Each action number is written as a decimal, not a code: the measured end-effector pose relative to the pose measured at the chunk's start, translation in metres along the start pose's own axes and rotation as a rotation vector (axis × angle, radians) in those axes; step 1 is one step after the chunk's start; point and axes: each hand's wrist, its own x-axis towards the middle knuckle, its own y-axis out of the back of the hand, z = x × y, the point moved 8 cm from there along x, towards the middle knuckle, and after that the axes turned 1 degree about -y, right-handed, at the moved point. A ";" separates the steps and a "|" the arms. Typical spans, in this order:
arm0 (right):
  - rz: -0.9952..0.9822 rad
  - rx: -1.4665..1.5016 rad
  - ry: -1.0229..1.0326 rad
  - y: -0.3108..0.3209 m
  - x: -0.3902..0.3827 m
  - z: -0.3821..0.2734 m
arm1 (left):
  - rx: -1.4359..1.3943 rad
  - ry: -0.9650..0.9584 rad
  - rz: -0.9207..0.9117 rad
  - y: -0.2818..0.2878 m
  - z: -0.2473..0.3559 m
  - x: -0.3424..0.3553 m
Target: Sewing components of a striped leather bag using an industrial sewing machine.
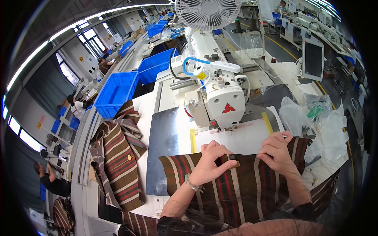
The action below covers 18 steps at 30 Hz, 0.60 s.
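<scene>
A brown striped fabric piece with red, dark and cream bands spreads in front of me, its upper edge at the sewing machine. My left hand, a beaded bracelet on its wrist, is closed on that edge between thumb and fingers. Beside its thumb tip shows a small dark tab with a tan strip under it; I cannot make out what it is. Farther right, my right hand pinches the same edge with curled fingers. Just beyond both hands lies a white plate with yellow tape strips.
More striped fabric lies heaped at the left. Blue bins stand behind it. Crumpled clear plastic bags sit on the right, below a screen. A white fan tops the machine. Other people work far left and at the back right.
</scene>
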 end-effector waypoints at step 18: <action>0.013 -0.002 0.012 0.019 -0.013 -0.013 | 0.071 -0.015 0.081 0.007 0.047 -0.018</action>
